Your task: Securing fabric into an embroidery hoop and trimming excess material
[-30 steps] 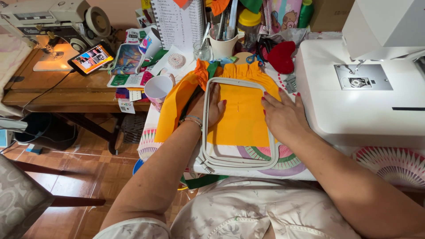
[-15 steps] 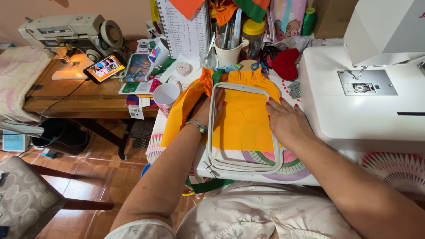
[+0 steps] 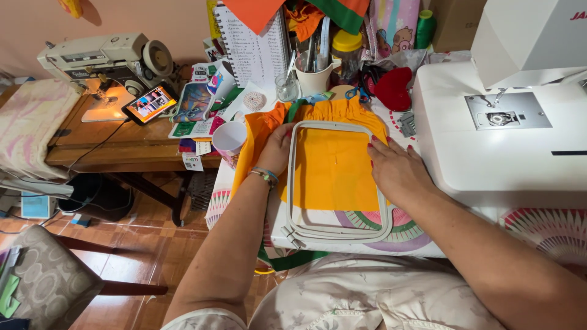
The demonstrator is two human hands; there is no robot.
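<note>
Now both hands press down on the job: the left hand (image 3: 278,146) lies flat with its fingers spread across the left rail of the pale rectangular embroidery hoop (image 3: 336,183), gripping nothing, and the right hand (image 3: 394,168) lies open and wide, palm down, on the right rail and the yellow-orange fabric (image 3: 333,168) stretched beneath it. That cloth sits between the two hands, inside the frame, its gathered upper edge bunched just beyond the fingertips and a loose fold spilling out past the left wrist. The risk, as I read it, is slack: if one palm bears harder than the other, the fabric could creep sideways and pucker inside the hoop, or the frame could seat skewed. The near end of the hoop hangs toward the table edge, close to the person's lap, so a heavy push there might tip it. Just outside the left hand stands a paper cup (image 3: 229,139); a stray elbow could knock it over. Beyond the right hand sits the white sewing machine (image 3: 489,140), well apart from the cloth.
</note>
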